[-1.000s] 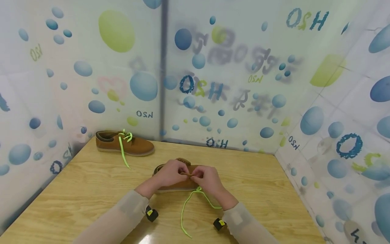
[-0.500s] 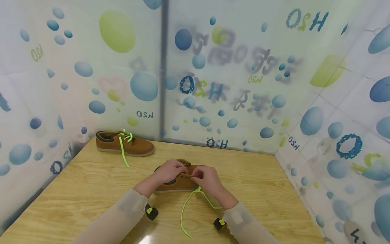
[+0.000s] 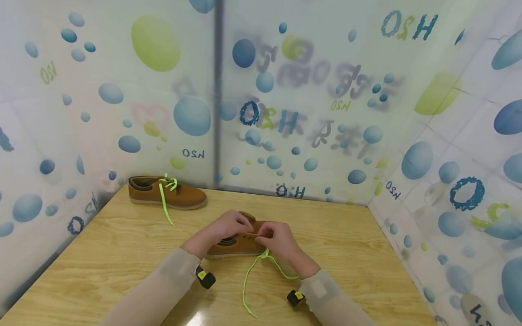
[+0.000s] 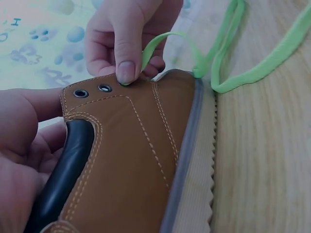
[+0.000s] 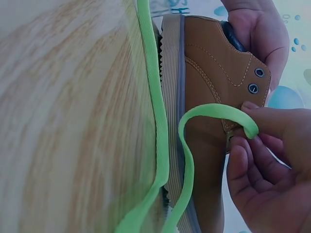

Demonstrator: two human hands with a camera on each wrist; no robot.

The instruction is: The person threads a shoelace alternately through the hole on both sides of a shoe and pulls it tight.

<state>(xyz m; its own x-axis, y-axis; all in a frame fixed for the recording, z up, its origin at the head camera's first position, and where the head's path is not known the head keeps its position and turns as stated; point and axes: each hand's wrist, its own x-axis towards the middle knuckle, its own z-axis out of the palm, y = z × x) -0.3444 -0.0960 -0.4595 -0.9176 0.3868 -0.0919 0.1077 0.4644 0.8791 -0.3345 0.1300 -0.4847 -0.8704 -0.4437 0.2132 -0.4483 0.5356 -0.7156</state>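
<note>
A brown low shoe (image 3: 240, 246) stands on the table under both hands, its toe to the right. My right hand (image 3: 281, 242) pinches the bright green shoelace (image 5: 214, 109) at the eyelet flap, with the thumb on the flap's outer face. Two bare metal eyelets (image 4: 92, 91) show above that thumb in the left wrist view. My left hand (image 3: 222, 231) is over the shoe's opening, its fingers behind the flap. The flap hides those fingertips, so I cannot tell whether they hold anything. The long lace runs from the shoe down onto the table.
At the back left of the wooden table (image 3: 334, 253) stands a second brown shoe (image 3: 189, 195), its green lace (image 3: 164, 206) hanging over its side. Patterned curtains (image 3: 310, 136) enclose the back and both sides. Small black wrist cameras hang below both sleeves.
My left hand has come off the flap's edge, where it was beside the right fingers, and lifted slightly back over the opening. The eyelets show now. The right hand has stayed nearly still.
</note>
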